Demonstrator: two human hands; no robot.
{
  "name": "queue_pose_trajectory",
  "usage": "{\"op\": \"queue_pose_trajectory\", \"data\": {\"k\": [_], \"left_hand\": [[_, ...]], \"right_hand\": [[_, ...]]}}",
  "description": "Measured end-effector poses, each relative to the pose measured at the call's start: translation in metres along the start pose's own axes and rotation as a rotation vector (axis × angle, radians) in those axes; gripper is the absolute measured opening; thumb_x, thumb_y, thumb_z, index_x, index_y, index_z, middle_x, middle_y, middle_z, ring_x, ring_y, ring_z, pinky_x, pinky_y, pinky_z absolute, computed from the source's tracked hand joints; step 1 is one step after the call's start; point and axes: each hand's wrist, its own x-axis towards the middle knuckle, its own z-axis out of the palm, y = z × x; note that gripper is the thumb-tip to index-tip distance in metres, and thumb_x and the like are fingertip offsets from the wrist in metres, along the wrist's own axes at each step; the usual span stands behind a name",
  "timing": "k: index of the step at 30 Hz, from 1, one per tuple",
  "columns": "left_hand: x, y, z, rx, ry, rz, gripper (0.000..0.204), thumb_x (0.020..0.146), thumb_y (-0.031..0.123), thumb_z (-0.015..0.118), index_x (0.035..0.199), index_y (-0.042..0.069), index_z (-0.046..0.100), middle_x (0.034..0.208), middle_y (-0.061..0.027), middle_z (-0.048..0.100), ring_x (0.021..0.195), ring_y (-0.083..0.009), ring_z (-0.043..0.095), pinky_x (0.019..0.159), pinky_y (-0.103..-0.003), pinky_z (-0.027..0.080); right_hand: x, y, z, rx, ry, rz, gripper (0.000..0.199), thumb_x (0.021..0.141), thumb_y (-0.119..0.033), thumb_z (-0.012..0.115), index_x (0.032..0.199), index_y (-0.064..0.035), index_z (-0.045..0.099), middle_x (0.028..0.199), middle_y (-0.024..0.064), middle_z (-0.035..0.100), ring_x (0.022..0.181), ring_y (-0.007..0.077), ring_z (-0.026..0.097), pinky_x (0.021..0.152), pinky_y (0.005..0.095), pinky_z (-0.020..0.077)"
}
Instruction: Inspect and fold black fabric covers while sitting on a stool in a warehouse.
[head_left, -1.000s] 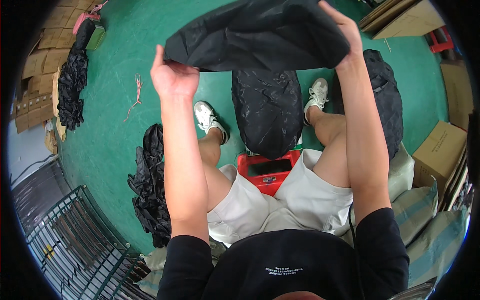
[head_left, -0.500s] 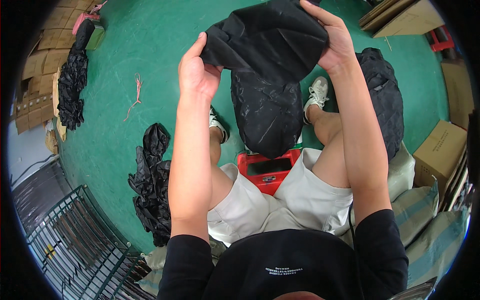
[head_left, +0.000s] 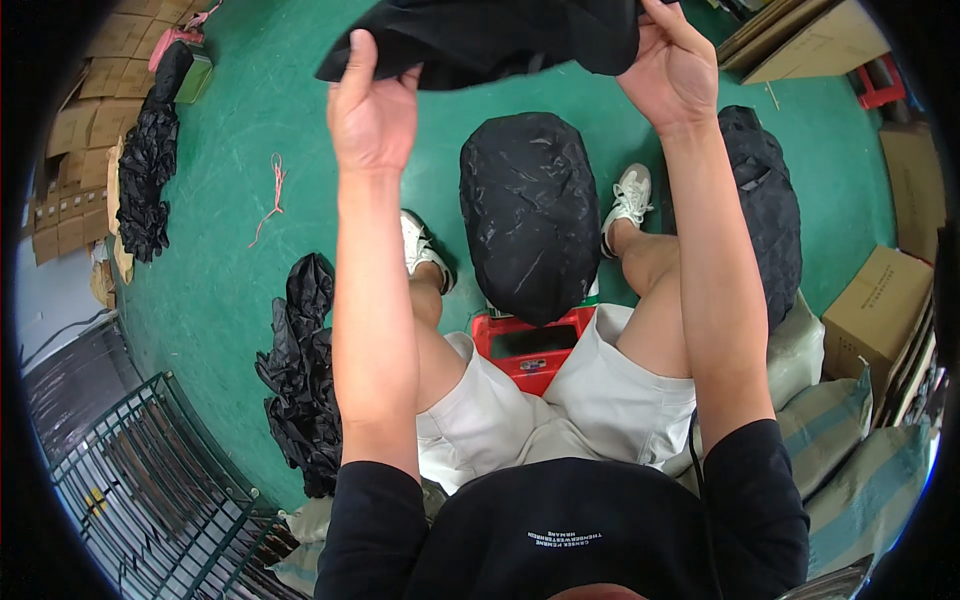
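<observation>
The person sits on a low red plastic stool (head_left: 528, 350) over the green painted floor (head_left: 250, 300) and holds a limp black fabric piece (head_left: 490, 35) up at arm's length, above the knees. The left hand (head_left: 372, 110) is closed on the cloth's lower left edge, fingers curled up over the hem. The right hand (head_left: 672, 70) pinches its right edge the same way, thumb against the fabric. The cloth sags between the two grips and folds on itself, so it looks soft, thin and light, with no stiffness of its own. It seems slightly slick, and I would judge the hems or corners the safest places to take hold, since a grip in the middle would only bunch it. Between the person's white shoes stands a rounded bundle in crinkled black plastic (head_left: 530, 215). A second dark stuffed bag (head_left: 765, 205) lies just beside the right leg, and loose black pieces (head_left: 305, 375) lie heaped to the left.
</observation>
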Motion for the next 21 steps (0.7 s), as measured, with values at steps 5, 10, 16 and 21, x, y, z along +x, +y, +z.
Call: {"op": "queue_pose_trajectory", "data": {"k": [5,10,16,21], "left_hand": [[-0.004,-0.036,-0.025,0.156,0.398,-0.304,0.036,0.096,0.027,0.060,0.126,0.006,0.057,0.129,-0.0073,0.060,0.118,-0.0237,0.055,0.105,-0.040,0.040],[-0.041,-0.103,-0.101,0.368,0.566,-0.720,0.034,0.094,0.029,0.063,0.116,0.002,0.061,0.110,-0.0080,0.067,0.095,-0.0225,0.064,0.081,-0.042,0.051],[-0.115,-0.122,-0.117,0.773,0.501,-1.053,0.031,0.094,0.036,0.061,0.102,0.006,0.062,0.090,-0.0053,0.066,0.071,-0.0190,0.060,0.060,-0.035,0.048],[-0.170,-0.122,-0.142,0.954,0.390,-1.217,0.033,0.092,0.037,0.062,0.100,0.006,0.062,0.086,-0.0039,0.065,0.071,-0.0167,0.059,0.055,-0.029,0.045]], "right_hand": [[-0.002,0.035,-0.076,-0.226,0.321,0.250,0.018,0.092,-0.007,0.060,0.109,-0.0051,0.058,0.112,0.0052,0.066,0.103,0.0202,0.064,0.092,0.0362,0.0501],[-0.043,0.087,-0.112,-0.715,0.666,0.654,0.012,0.086,0.000,0.061,0.098,0.0017,0.058,0.092,0.0131,0.062,0.082,0.0283,0.064,0.062,0.0462,0.0534],[-0.113,0.115,-0.182,-1.157,0.563,1.000,0.035,0.078,-0.008,0.063,0.106,0.0116,0.056,0.090,0.0177,0.063,0.073,0.0281,0.063,0.057,0.0394,0.0523],[-0.154,0.112,-0.188,-1.472,0.457,1.207,0.055,0.079,-0.009,0.059,0.122,0.0176,0.037,0.106,0.0273,0.063,0.087,0.0356,0.068,0.063,0.0462,0.0557]]}}
